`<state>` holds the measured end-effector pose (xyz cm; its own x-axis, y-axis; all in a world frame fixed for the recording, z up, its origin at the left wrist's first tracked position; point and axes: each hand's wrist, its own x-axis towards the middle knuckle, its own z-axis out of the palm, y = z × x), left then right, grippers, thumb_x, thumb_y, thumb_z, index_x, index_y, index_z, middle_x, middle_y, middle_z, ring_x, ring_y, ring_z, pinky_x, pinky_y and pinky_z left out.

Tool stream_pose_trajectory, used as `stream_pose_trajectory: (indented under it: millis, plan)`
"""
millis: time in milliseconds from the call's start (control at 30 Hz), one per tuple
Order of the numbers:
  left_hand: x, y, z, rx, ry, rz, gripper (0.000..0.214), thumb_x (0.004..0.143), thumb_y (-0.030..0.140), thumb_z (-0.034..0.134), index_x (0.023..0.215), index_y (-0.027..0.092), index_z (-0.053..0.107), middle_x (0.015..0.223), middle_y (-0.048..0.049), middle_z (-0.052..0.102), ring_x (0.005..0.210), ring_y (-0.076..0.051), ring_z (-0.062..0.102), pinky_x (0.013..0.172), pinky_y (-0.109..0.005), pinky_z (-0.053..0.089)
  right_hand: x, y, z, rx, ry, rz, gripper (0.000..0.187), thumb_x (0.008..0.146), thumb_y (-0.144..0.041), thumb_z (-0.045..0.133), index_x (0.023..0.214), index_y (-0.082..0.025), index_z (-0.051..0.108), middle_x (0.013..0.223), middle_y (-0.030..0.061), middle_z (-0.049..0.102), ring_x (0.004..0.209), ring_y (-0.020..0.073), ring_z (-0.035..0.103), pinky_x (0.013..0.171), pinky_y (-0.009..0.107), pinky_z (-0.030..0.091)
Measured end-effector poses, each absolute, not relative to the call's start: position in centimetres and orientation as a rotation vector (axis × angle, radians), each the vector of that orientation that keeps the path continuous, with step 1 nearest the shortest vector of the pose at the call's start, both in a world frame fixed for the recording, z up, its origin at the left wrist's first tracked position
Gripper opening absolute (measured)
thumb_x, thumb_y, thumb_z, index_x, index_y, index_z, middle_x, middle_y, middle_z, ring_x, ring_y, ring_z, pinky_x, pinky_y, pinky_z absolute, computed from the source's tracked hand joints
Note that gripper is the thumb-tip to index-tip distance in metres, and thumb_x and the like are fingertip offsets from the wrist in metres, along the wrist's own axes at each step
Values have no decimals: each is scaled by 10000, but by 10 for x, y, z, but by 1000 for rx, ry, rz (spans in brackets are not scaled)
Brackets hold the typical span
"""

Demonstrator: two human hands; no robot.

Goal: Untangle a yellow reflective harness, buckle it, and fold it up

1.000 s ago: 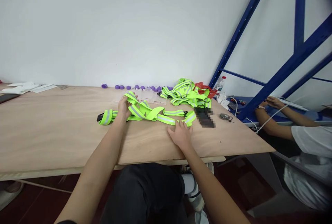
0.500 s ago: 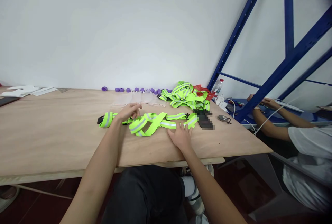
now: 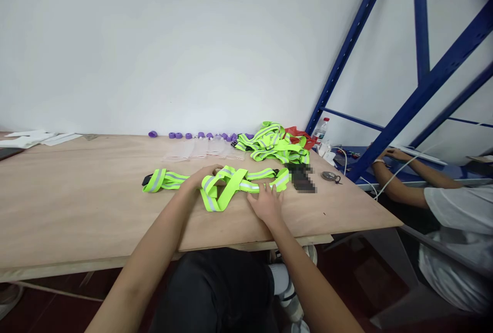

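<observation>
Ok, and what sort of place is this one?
Probably a workshop or packing area: neon reflective straps lie on a plain wooden worktable, a blue metal frame stands to the right, and another person sits beyond it.

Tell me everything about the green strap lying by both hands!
The bright green strap looks like flat fabric with a silver-grey stripe. It lies looped and crossed over itself on the wooden table, with a black piece at its left end. The left hand is at its loop, grip unclear; the right hand rests fingers on it.

Black trousers [image 3: 215, 287], white sock [image 3: 280, 277], pale shoe [image 3: 295, 310], bare forearms [image 3: 154, 253].
</observation>
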<state>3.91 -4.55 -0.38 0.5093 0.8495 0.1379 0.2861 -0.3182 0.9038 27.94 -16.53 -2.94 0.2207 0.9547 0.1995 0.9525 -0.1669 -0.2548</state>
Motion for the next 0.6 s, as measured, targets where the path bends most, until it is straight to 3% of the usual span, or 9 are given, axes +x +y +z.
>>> stream_pose_trajectory:
  millis: [100, 267, 333, 467, 600]
  plan:
    - [49, -44, -9, 1881, 957, 819, 325, 602, 270, 769, 916, 190, 786, 903, -46, 780, 853, -307, 700, 715, -340, 524, 279, -165, -29, -2179, -1776, 23, 582, 934, -511, 523, 1391, -154, 569, 1525, 191, 496, 1454, 438, 345, 1151, 654, 214]
    - [53, -41, -11, 1868, 962, 941, 254, 648, 268, 643, 845, 167, 767, 887, -55, 778, 877, -301, 697, 771, -365, 527, 281, -165, -31, -2101, -1801, -63, 581, 925, -444, 546, 1418, -136, 537, 1540, 184, 482, 1455, 431, 344, 1177, 677, 151]
    - [53, -40, -11, 1858, 967, 994, 225, 632, 277, 661, 805, 163, 747, 840, -58, 768, 857, -305, 693, 759, -372, 527, 278, -169, -30, -1960, -1890, -138, 526, 930, -359, 531, 1413, -152, 541, 1550, 164, 476, 1462, 376, 353, 1204, 638, 140]
    - [57, -42, -11, 1825, 959, 1091, 238, 611, 300, 704, 807, 167, 728, 863, -64, 768, 873, -305, 692, 782, -374, 526, 256, -183, -28, -1526, -2191, -117, 485, 920, -265, 529, 1393, -164, 570, 1532, 139, 505, 1457, 280, 388, 1216, 486, 258]
    - [57, -44, -10, 1766, 993, 1195, 223, 613, 328, 716, 778, 178, 702, 817, -46, 747, 823, -277, 676, 758, -353, 517, 232, -191, -30, -1281, -2357, 31, 408, 928, -284, 559, 1322, -206, 634, 1511, 102, 542, 1464, 265, 392, 1215, 485, 257]
